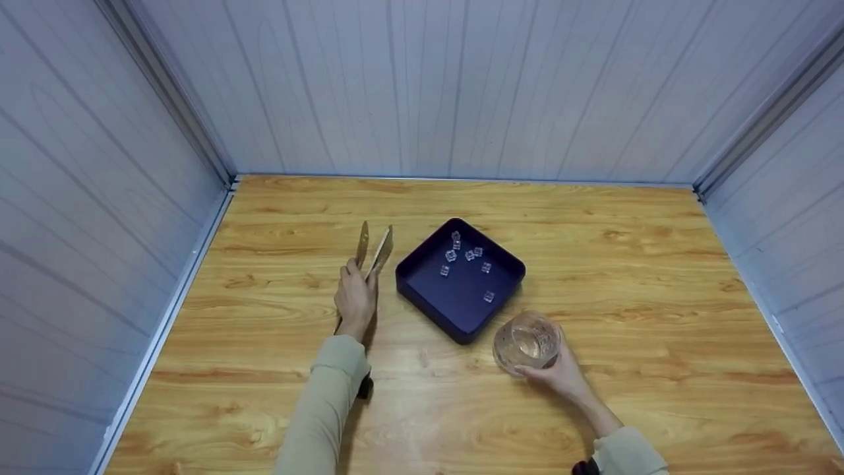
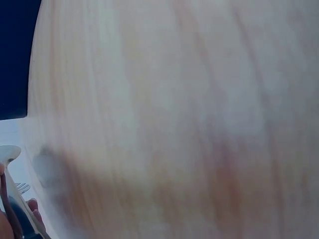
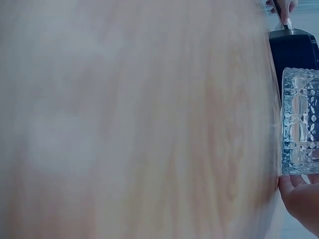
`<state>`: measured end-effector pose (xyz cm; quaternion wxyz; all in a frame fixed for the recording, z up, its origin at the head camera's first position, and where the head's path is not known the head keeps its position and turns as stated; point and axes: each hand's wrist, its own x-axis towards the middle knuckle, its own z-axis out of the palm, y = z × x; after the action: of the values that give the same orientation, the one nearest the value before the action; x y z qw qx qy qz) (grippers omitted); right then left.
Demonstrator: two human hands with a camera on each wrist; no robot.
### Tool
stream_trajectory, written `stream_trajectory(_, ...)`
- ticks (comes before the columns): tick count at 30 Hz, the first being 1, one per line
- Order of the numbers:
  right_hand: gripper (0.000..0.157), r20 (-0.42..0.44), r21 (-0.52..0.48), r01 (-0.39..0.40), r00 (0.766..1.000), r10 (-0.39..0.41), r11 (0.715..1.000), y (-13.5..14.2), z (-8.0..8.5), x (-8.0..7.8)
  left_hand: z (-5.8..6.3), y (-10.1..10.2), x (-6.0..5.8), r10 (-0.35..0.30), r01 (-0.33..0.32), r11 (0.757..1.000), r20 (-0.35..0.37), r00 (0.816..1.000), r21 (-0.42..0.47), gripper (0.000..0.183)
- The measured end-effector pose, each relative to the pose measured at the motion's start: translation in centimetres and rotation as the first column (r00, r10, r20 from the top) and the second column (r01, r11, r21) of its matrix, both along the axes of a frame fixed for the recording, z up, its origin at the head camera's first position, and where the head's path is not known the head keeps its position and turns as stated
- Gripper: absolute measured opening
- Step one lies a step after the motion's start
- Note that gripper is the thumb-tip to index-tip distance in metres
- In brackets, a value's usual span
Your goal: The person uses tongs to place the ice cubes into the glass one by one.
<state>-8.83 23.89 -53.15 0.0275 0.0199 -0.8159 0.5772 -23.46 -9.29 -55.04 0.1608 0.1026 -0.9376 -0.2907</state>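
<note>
In the head view my left hand (image 1: 355, 300) grips metal tongs (image 1: 381, 249), whose two arms spread apart and point away from me, left of a dark blue square tray (image 1: 432, 307). Several small clear cubes (image 1: 451, 255) lie scattered in the tray, mostly toward its far side. A clear cut-glass tumbler (image 1: 517, 349) is held by my right hand (image 1: 564, 376) near the tray's front right side, thumb and fingers around it. The right wrist view shows the patterned wall of the tumbler (image 3: 299, 119) close up. Nothing is between the tips of the tongs.
The wood-grain table (image 1: 626, 277) is bounded by pale panel walls (image 1: 422, 92) at the back and both sides. A metal strip (image 1: 178, 310) runs along the left edge. The tray stands turned, one corner toward me, between the two hands.
</note>
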Motion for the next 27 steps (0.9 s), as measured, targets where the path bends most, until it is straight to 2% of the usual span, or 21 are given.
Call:
stream_trajectory(7,0.09,-0.012,0.014,-0.001,1.0,0.001,1.0,0.0,0.1,-0.1,0.8,0.1,0.2,-0.019,0.02,1.0,-0.043,0.999,0.013,0.046)
stream_trajectory(18,0.091,-0.03,0.05,-0.015,0.999,0.016,0.999,-0.1,0.4,0.0,2.5,1.0,1.2,-0.098,0.104,0.992,-0.101,0.99,0.065,0.049)
stream_trajectory(21,0.091,-0.044,0.05,-0.012,0.999,0.014,0.999,0.0,0.0,-0.1,2.9,1.2,1.5,-0.118,0.127,0.988,-0.098,0.988,0.086,0.05)
stream_trajectory(27,0.093,-0.089,0.071,-0.009,0.996,0.016,0.997,0.7,-2.2,-0.8,3.6,1.6,2.2,-0.14,0.152,0.981,-0.102,0.985,0.118,0.049)
